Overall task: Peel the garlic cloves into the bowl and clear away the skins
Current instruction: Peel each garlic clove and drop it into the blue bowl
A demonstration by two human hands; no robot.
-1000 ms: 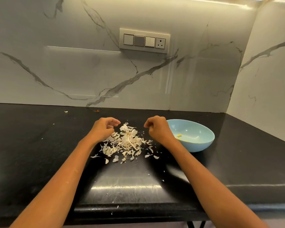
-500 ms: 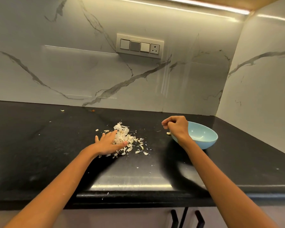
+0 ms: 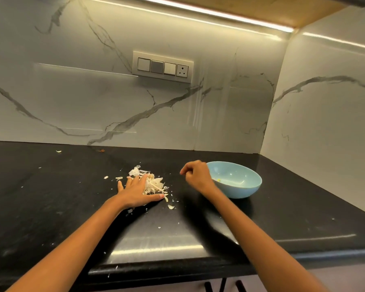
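A heap of pale garlic skins [image 3: 155, 182] lies on the black countertop [image 3: 72, 197]. My left hand [image 3: 136, 192] lies flat on the counter with fingers spread, its fingers and thumb against the near left side of the heap. My right hand [image 3: 196, 175] hovers just left of the light blue bowl [image 3: 248, 189], its fingers curled, with nothing visible in them. The bowl holds a small yellowish bit [image 3: 218, 180]; its near left rim is hidden behind my right hand. Loose skin flakes [image 3: 170, 206] lie just in front of the heap.
Stray skin bits [image 3: 58, 151] lie scattered on the counter's left and far side. A marble wall with a switch panel [image 3: 162, 67] stands behind, and a side wall closes the right corner. The counter's front edge [image 3: 177, 268] runs below my forearms.
My left hand has uncurled and spread flat against the skins, which are now bunched tighter. My right hand has moved right to the bowl's side. The view has tilted upward.
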